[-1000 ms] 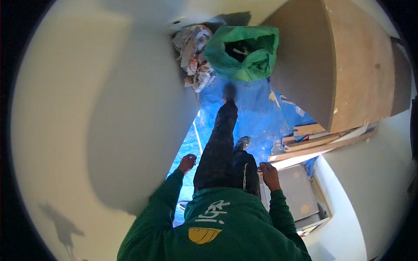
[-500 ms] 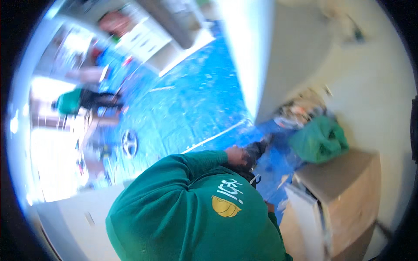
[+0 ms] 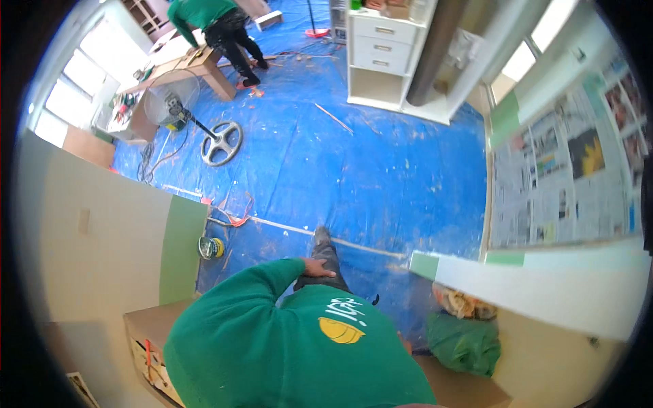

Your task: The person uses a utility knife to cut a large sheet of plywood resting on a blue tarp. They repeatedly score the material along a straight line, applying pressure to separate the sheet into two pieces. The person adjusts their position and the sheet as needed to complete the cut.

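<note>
My left hand [image 3: 317,268] lies on my left leg, on the dark grey trousers [image 3: 326,256], with its fingers stretched out and nothing in them. The green sleeve [image 3: 275,277] of that arm is bent at the elbow. Of my right hand [image 3: 406,343] only a sliver shows past the edge of my green sweatshirt [image 3: 292,347]; its fingers are hidden. Near it on the right sits a green cloth or plastic bundle [image 3: 464,343], with a bag of crumpled, light-coloured stuff [image 3: 464,303] just behind. A brown box-like piece [image 3: 462,384] is beside my right side.
Blue sheeting [image 3: 367,170] covers the floor. A stand fan [image 3: 221,143], a paint can [image 3: 211,247] and a cord [image 3: 239,219] stand or lie to the left. Farther off, a co-worker [image 3: 228,34] bends at a wooden table [image 3: 194,71]. White drawers [image 3: 381,46] stand ahead; newspaper [image 3: 564,163] covers a panel at right.
My view has swung from a tilted, blurred angle to a level one facing the room. My left hand stays at my leg, which now shows with the foot forward.
</note>
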A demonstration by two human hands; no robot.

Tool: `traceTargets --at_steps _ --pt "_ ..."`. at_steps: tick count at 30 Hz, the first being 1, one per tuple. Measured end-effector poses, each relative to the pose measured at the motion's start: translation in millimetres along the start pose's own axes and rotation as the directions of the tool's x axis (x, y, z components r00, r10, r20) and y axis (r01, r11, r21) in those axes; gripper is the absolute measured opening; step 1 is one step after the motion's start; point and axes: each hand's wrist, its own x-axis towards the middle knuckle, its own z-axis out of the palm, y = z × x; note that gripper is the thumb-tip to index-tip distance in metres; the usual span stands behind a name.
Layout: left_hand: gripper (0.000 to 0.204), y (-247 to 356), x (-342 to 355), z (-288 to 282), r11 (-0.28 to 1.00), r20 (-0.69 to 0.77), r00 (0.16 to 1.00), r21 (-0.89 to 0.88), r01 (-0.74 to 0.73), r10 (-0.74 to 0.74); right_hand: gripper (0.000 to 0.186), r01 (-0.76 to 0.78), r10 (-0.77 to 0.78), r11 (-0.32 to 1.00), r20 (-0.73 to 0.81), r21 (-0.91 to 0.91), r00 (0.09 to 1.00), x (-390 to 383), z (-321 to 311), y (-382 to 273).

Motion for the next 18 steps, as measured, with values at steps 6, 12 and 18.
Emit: traceTargets --at_steps 6,12,18 --pt "0.109 -102 -88 -102 0.703 0.026 0.981 -0.693 0.157 -0.194 0.045 0.228 -0.209 0.974 -0.389 0.002 0.897 38 -151 -145" --pt "0.097 -224 -87 -117 0.580 0.075 0.919 -0.755 0.306 -0.387 0.034 0.361 -0.191 0.781 -0.355 0.510 0.915 22 -396 -347" --pt "0.076 -263 -44 -152 0.558 0.136 0.904 -0.746 0.363 -0.406 0.037 0.358 -0.211 0.735 -0.307 0.576 0.928 121 -473 -327"
